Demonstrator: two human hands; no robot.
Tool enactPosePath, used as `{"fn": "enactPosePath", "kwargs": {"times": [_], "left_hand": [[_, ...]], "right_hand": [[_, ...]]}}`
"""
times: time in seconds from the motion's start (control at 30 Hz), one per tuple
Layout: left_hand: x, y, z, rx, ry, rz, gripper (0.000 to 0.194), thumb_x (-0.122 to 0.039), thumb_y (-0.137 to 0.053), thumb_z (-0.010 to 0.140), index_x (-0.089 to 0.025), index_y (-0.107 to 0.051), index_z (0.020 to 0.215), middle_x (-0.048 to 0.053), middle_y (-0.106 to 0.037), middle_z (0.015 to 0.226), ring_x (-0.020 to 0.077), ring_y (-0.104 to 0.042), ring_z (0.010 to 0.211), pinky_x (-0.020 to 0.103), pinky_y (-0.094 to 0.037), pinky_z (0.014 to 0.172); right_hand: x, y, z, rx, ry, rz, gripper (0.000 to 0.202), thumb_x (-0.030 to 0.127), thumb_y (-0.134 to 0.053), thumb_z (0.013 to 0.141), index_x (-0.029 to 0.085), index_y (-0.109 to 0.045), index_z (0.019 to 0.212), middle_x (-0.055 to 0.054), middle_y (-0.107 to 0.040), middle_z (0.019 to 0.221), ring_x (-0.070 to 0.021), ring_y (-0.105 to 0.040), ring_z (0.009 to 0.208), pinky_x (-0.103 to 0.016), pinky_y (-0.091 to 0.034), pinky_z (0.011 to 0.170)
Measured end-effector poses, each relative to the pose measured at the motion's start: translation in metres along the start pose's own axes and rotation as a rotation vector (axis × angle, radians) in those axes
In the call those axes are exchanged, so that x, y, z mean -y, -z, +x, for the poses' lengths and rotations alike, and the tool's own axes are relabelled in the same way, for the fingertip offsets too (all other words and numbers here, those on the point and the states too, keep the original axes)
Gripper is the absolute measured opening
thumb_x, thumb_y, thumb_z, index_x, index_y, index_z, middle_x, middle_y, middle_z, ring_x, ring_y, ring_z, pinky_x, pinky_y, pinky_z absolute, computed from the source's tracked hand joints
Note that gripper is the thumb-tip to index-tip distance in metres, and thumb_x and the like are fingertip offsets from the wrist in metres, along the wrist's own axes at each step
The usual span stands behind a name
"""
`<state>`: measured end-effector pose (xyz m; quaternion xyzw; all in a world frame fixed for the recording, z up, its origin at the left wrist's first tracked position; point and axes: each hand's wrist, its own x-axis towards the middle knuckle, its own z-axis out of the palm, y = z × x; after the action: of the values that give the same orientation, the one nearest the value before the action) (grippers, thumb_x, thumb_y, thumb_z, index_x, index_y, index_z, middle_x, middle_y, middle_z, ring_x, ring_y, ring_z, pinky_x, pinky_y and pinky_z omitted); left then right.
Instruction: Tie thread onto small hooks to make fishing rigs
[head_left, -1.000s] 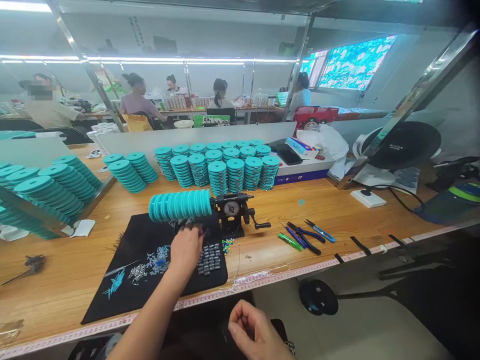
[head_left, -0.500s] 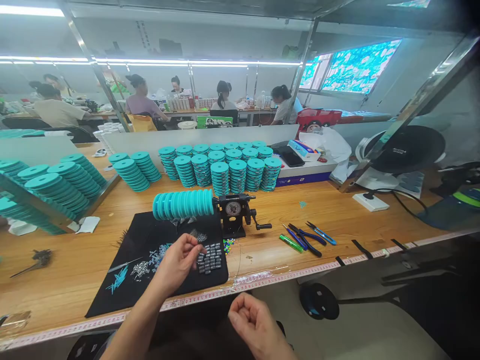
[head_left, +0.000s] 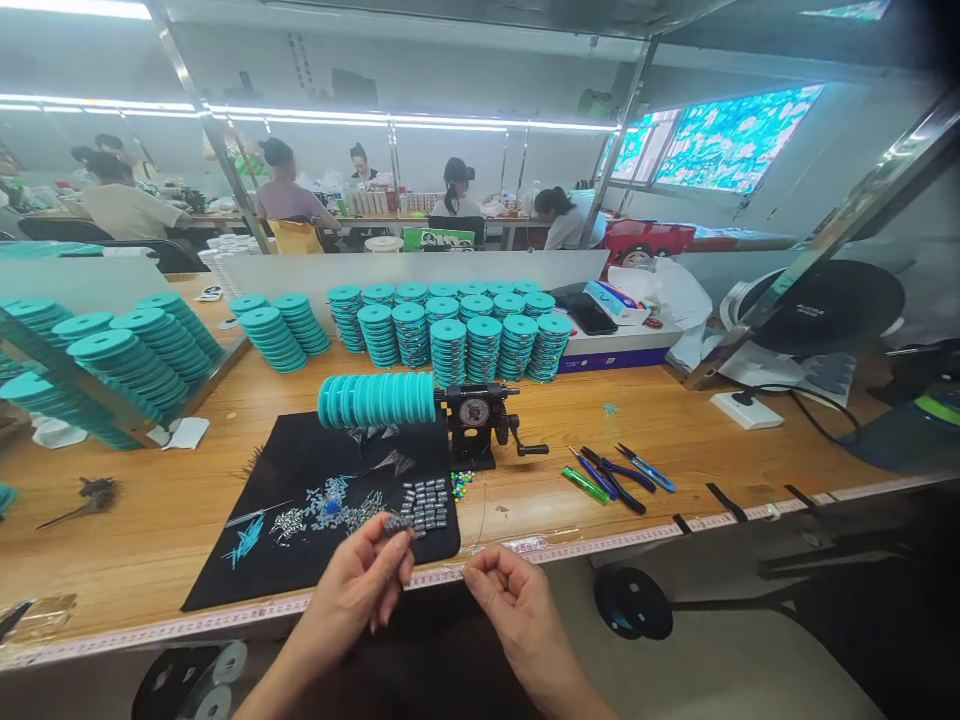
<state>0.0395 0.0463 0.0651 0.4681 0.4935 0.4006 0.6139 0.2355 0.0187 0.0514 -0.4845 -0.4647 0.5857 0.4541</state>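
Observation:
My left hand [head_left: 367, 575] is closed in a pinch at the front edge of a black mat [head_left: 247, 540], its fingertips over the small grey cylindrical pieces [head_left: 426, 505]; what it grips is too small to name. Just right of it, my right hand [head_left: 514, 595] pinches a thin line [head_left: 480, 515] that runs up towards the black hand-crank winder [head_left: 474, 420]. Teal spools [head_left: 375, 400] sit in a row on the winder's shaft. Small metal parts [head_left: 288, 524], pale blue pieces [head_left: 326, 503] and teal strips [head_left: 245, 540] lie on the mat.
Pliers and scissors [head_left: 622, 475] and a green tool [head_left: 585, 485] lie right of the winder. Stacks of teal spools [head_left: 448, 350] stand behind it. A power strip [head_left: 745, 410] is at the right. A measuring tape [head_left: 585, 548] runs along the table edge. Several people sit beyond.
My left hand has come back from over the grey pieces to the mat's front edge. My right hand has moved up to the table edge. The camera view has shifted slightly.

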Motion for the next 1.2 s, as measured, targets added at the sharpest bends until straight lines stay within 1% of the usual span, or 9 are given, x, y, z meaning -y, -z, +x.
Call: {"fn": "enactPosePath", "kwargs": {"times": [0.07,0.13,0.2,0.3,0.37,0.4,0.57,0.8,1.2], "left_hand": [[0.013,-0.008,-0.01,0.076,0.053,-0.067,0.034,-0.054,-0.056,0.087,-0.021,-0.05,0.093,-0.006,-0.06,0.066,0.0027,-0.043,0.032,0.012,-0.028,0.029],[0.028,-0.015,-0.02,0.102,0.101,-0.119,0.034,-0.055,-0.058,0.086,-0.021,-0.051,0.091,-0.005,-0.061,0.067,0.0031,-0.045,0.032,0.012,-0.026,0.028],[0.038,-0.021,-0.029,0.047,0.12,-0.184,0.035,-0.053,-0.064,0.082,-0.02,-0.056,0.09,-0.004,-0.062,0.068,0.0037,-0.049,0.039,0.012,-0.032,0.034],[0.039,-0.028,-0.041,-0.115,0.109,-0.278,0.037,-0.048,-0.076,0.073,-0.02,-0.066,0.095,0.0,-0.067,0.079,0.0102,-0.059,0.066,0.017,-0.048,0.061],[0.034,-0.031,-0.046,-0.17,0.1,-0.276,0.037,-0.048,-0.077,0.072,-0.02,-0.069,0.095,0.002,-0.069,0.085,0.0155,-0.06,0.08,0.023,-0.049,0.076],[0.03,-0.031,-0.048,-0.181,0.089,-0.251,0.036,-0.049,-0.076,0.072,-0.02,-0.07,0.093,0.003,-0.069,0.084,0.0169,-0.059,0.081,0.025,-0.048,0.077],[0.022,-0.029,-0.05,-0.247,-0.009,-0.028,0.036,-0.054,-0.071,0.074,-0.018,-0.066,0.075,0.001,-0.059,0.072,0.0169,-0.051,0.071,0.024,-0.044,0.068],[0.022,-0.028,-0.053,-0.155,-0.037,0.122,0.03,-0.048,-0.062,0.083,-0.019,-0.061,0.076,0.001,-0.055,0.07,0.0171,-0.048,0.067,0.025,-0.043,0.063],[0.02,-0.031,-0.054,-0.188,-0.073,0.201,0.026,-0.044,-0.06,0.084,-0.02,-0.06,0.072,0.0,-0.053,0.067,0.017,-0.048,0.063,0.024,-0.044,0.06]], "right_hand": [[0.002,-0.003,0.001,-0.009,0.03,0.021,0.041,0.055,-0.066,0.082,0.015,-0.06,0.077,0.004,-0.041,0.062,-0.0102,-0.031,0.057,-0.023,-0.025,0.052],[0.001,-0.007,0.001,-0.005,0.051,0.02,0.038,0.052,-0.066,0.083,0.014,-0.062,0.077,0.002,-0.048,0.065,-0.0108,-0.037,0.059,-0.023,-0.03,0.054],[0.0,-0.009,0.001,0.0,0.059,-0.015,0.035,0.049,-0.065,0.085,0.014,-0.064,0.079,0.001,-0.052,0.066,-0.0112,-0.041,0.06,-0.022,-0.033,0.055],[-0.002,-0.013,-0.001,0.019,0.057,-0.076,0.035,0.048,-0.065,0.086,0.014,-0.068,0.081,-0.001,-0.058,0.069,-0.0128,-0.047,0.063,-0.023,-0.038,0.057],[-0.002,-0.015,-0.003,0.03,0.039,-0.085,0.037,0.05,-0.066,0.084,0.013,-0.07,0.081,-0.002,-0.06,0.07,-0.0141,-0.05,0.063,-0.024,-0.04,0.058],[-0.002,-0.016,-0.003,0.034,0.032,-0.084,0.038,0.051,-0.066,0.084,0.013,-0.07,0.081,-0.003,-0.06,0.069,-0.0145,-0.051,0.063,-0.024,-0.041,0.058],[0.001,-0.015,-0.007,0.053,0.037,-0.142,0.036,0.049,-0.063,0.086,0.013,-0.07,0.08,-0.003,-0.06,0.07,-0.0142,-0.049,0.064,-0.024,-0.037,0.057],[0.0,-0.014,-0.011,0.091,0.024,-0.091,0.032,0.045,-0.064,0.087,0.014,-0.068,0.079,0.0,-0.056,0.068,-0.0125,-0.044,0.063,-0.024,-0.034,0.057],[0.002,-0.015,-0.007,0.161,-0.034,0.017,0.036,0.05,-0.067,0.083,0.015,-0.063,0.075,0.004,-0.043,0.061,-0.0103,-0.031,0.057,-0.023,-0.025,0.053]]}}
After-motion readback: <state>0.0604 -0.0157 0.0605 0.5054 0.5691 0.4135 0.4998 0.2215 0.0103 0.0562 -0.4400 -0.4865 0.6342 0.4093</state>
